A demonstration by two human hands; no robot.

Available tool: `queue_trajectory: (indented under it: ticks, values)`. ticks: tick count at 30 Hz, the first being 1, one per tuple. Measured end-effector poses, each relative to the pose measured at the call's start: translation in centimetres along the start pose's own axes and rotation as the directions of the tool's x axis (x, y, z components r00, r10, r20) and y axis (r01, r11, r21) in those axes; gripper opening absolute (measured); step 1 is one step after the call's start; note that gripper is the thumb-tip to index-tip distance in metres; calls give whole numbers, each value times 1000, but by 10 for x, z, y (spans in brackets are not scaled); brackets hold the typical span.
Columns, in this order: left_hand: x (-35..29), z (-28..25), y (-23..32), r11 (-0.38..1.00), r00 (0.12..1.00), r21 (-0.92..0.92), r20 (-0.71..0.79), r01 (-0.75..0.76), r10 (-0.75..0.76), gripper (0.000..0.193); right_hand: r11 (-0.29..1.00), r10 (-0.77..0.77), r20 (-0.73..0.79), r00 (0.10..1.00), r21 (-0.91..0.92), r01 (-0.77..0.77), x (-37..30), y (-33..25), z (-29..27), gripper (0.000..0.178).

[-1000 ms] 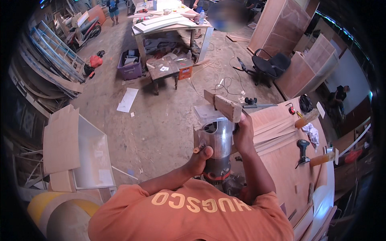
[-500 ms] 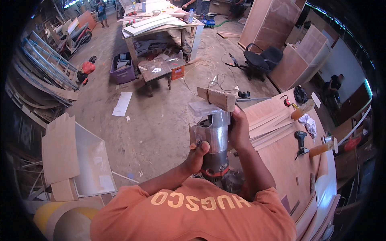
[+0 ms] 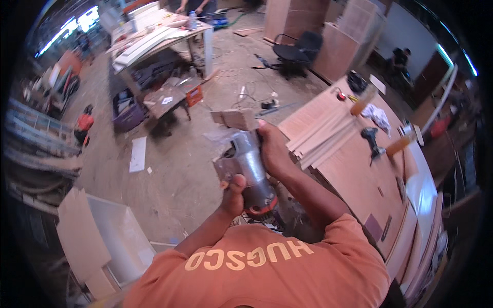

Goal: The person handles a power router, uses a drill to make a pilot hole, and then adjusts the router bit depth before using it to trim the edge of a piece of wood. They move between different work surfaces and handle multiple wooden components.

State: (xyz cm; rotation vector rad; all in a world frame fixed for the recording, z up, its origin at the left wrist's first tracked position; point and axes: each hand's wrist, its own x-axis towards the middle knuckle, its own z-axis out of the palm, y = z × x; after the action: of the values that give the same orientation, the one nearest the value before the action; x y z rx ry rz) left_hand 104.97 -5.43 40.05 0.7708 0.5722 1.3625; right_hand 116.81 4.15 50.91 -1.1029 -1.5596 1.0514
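Note:
A trim router (image 3: 248, 165) with a shiny metal body and a dark, red-ringed motor end is held up in front of my chest, tilted with its base end away from me. Across that far end sits a wooden block (image 3: 237, 119), next to a clear plastic base plate (image 3: 220, 134). My left hand (image 3: 234, 197) is closed on the router's left side, thumb by a small knob; its other fingers are mostly hidden. Along the right side my right hand (image 3: 275, 151) is wrapped, with its fingertips near the block.
To my right a plywood workbench (image 3: 354, 190) carries thin wood strips (image 3: 328, 131), a cordless drill (image 3: 372, 143) and a white cloth (image 3: 377, 117). An office chair (image 3: 298, 54) stands beyond. Cables (image 3: 249, 92) lie on the floor. At left is a white open box (image 3: 120, 236).
The view has turned, shifting the far table and chair leftward. Both hands still hold the router, which now leans further left at its base end.

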Motion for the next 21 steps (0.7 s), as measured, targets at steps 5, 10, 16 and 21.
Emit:
queue_trajectory:
  ticks: [5,10,16,21]
  values:
    - [2,7,24,964,977,-184,128,192,-170,83,913,37,225,974,388,-124,7,14,2,49]
    - [7,24,21,968,972,-132,130,212,-195,90,924,-29,38,999,383,12,-7,24,-13,49]
    - [25,36,1,948,927,-39,225,315,-299,95,967,-39,-131,991,244,70,-18,36,-49,51]
    - [36,49,-45,871,836,-21,292,491,-464,99,991,51,-278,959,135,-13,-35,69,-90,50]
